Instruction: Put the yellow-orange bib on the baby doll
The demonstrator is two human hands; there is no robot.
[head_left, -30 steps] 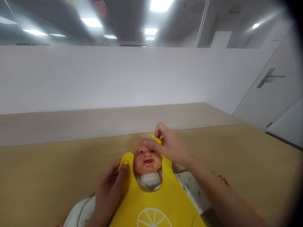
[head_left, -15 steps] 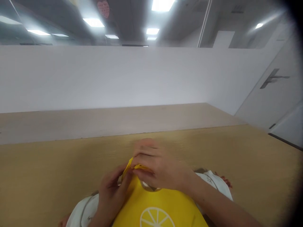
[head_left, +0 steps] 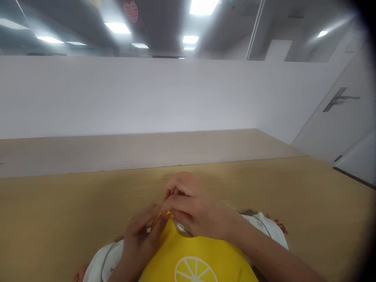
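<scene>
A baby doll in white patterned clothes (head_left: 261,227) lies on the wooden table (head_left: 58,211), its head (head_left: 183,180) mostly hidden behind my right hand. A yellow bib (head_left: 196,258) with a white lemon-slice print covers its chest. My left hand (head_left: 141,239) and my right hand (head_left: 195,209) meet at the bib's neck straps (head_left: 166,214), near the doll's head. Fingers of both hands are pinched together on the strap ends.
A paler wooden surface (head_left: 132,150) runs behind the table, backed by a white partition wall (head_left: 147,94). A white door with a lever handle (head_left: 337,100) stands at the right.
My right hand carried its strap from beside the doll's head over to the left strap, covering the face. Both hands have since closed tighter on the strap ends.
</scene>
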